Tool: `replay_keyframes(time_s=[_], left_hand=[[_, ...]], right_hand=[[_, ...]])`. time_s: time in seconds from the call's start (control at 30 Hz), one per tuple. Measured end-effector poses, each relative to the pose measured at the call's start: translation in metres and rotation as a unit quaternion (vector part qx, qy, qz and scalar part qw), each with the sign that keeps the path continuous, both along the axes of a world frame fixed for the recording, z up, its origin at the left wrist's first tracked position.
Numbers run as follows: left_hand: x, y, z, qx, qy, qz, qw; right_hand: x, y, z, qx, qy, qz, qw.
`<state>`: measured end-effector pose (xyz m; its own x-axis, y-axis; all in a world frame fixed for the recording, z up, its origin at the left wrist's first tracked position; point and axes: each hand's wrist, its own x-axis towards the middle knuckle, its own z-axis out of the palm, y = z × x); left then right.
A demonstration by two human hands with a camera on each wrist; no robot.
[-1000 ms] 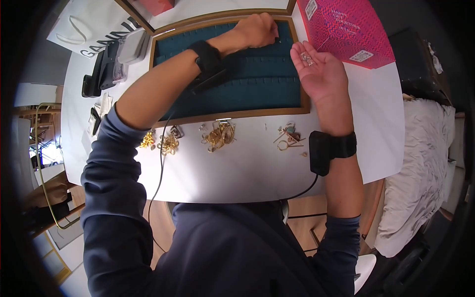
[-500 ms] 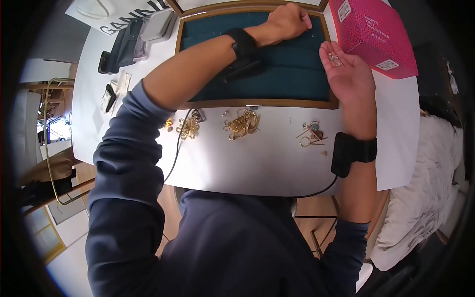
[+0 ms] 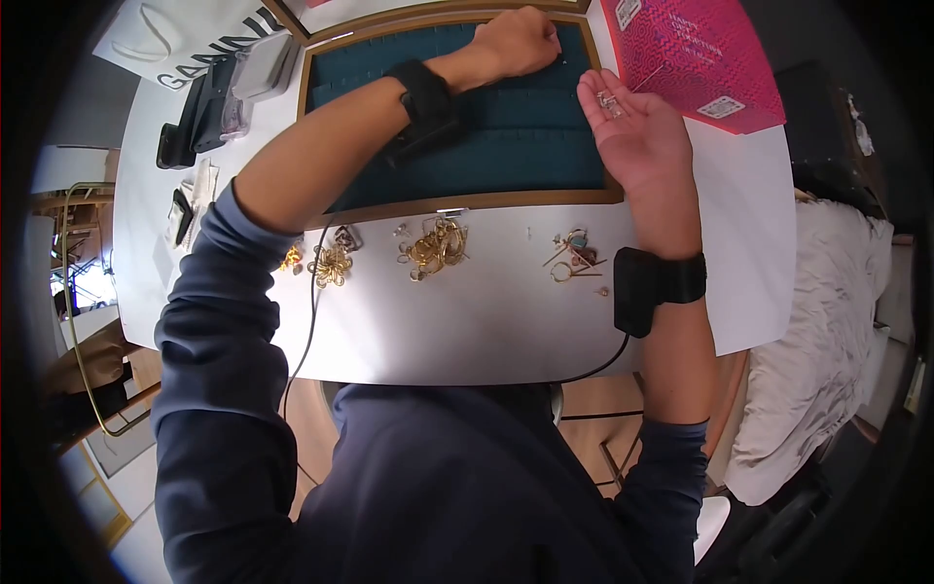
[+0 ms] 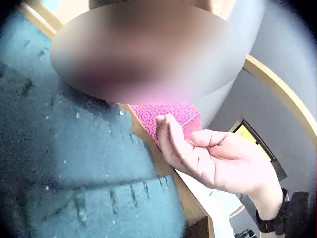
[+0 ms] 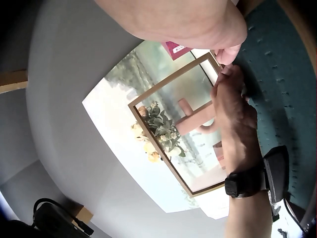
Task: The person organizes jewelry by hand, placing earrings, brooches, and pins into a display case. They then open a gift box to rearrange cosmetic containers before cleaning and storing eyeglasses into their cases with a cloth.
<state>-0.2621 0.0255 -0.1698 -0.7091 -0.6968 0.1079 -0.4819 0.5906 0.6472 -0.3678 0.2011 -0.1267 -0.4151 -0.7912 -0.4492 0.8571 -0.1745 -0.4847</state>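
Observation:
A wooden-framed box [image 3: 486, 201] with a teal lining [image 3: 525, 151] lies open. Above its upper right part, my left hand [image 3: 516, 46] is bent with curled fingers; in the right wrist view this hand [image 5: 235, 106] has its fingertips near the lining, partly covered. Whether it pinches anything is not visible. A tiny pale piece [image 3: 564, 63] shows on the lining beside it. Over the box's right edge my right hand [image 3: 647, 141] is palm up, small clear and metallic jewellery [image 3: 610, 104] lying on its relaxed fingers. In the left wrist view this hand [image 4: 228, 166] is loosely cupped.
Below the box lie gold jewellery [image 3: 435, 248], more gold pieces [image 3: 331, 265] and a mixed pile [image 3: 576, 255]. A pink patterned box [image 3: 696, 68] borders its right side. Dark cases [image 3: 209, 112] and a white bag [image 3: 161, 39] are at left.
The head view has shifted sideways and back. Both hands stay near the same places at the box, my left one still curled and my right one still palm up with the jewellery.

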Motion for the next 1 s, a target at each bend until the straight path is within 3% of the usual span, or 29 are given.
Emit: replay_keyframes(time_s=[0.07,0.17,0.27,0.37,0.47,0.57,0.67,0.77,0.87,1.0], left_hand=[[0.008,0.0,-0.005,0.004,0.047,-0.006,0.999],[0.002,0.007,0.0,-0.007,0.024,0.066,0.998],[0.003,0.006,-0.002,-0.005,0.083,0.038,0.996],[-0.003,0.018,0.013,-0.015,0.196,0.095,0.976],[0.004,0.03,0.043,0.105,0.258,-0.08,0.957],[0.002,0.033,0.042,0.207,0.255,-0.189,0.926],[-0.004,0.014,0.039,-0.013,0.085,-0.057,0.995],[-0.003,0.014,0.013,-0.189,-0.043,-0.089,0.977],[-0.012,0.008,0.002,-0.092,-0.006,-0.071,0.993],[-0.014,0.006,-0.003,-0.045,0.033,-0.051,0.997]], right_hand=[[0.001,-0.001,0.002,0.005,-0.004,-0.001,1.0],[0.003,0.001,0.006,0.014,-0.008,0.003,1.0],[0.002,0.001,0.006,0.012,-0.009,0.003,1.0],[0.001,0.002,0.007,0.005,-0.007,0.006,1.0],[0.003,0.003,0.006,0.002,-0.003,0.011,1.0],[0.006,-0.006,0.009,0.013,-0.009,-0.018,1.0],[0.009,-0.008,0.015,0.047,-0.012,-0.056,0.997],[0.006,0.001,0.016,0.06,0.006,-0.046,0.997],[0.003,0.004,0.016,0.07,0.01,-0.049,0.996],[0.004,0.006,0.015,0.077,0.014,-0.046,0.996]])
